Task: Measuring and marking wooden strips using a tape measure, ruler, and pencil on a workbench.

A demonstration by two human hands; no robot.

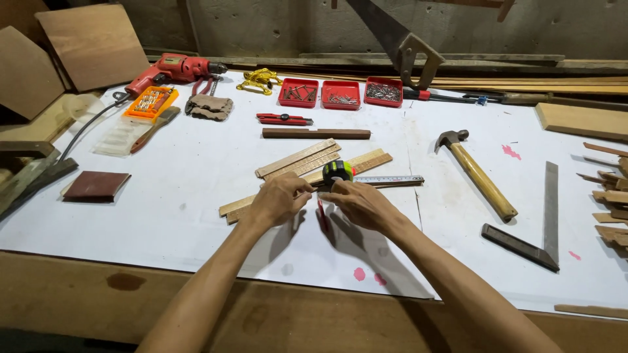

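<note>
My left hand (280, 199) presses down on thin wooden strips (297, 159) lying diagonally on the white sheet. A black and yellow tape measure (337, 172) sits on the strips, its metal blade (389, 179) pulled out to the right. My right hand (362, 204) holds a red pencil (322, 214) with its tip close to the strips, just below the tape measure. Both hands meet at the middle of the bench.
A hammer (481, 176) and a try square (540, 232) lie to the right. Three red trays of fasteners (340, 93), a red utility knife (283, 119), a dark wood bar (316, 133), a red drill (173, 69), a handsaw (399, 39) and scrap wood (611, 202) surround the work.
</note>
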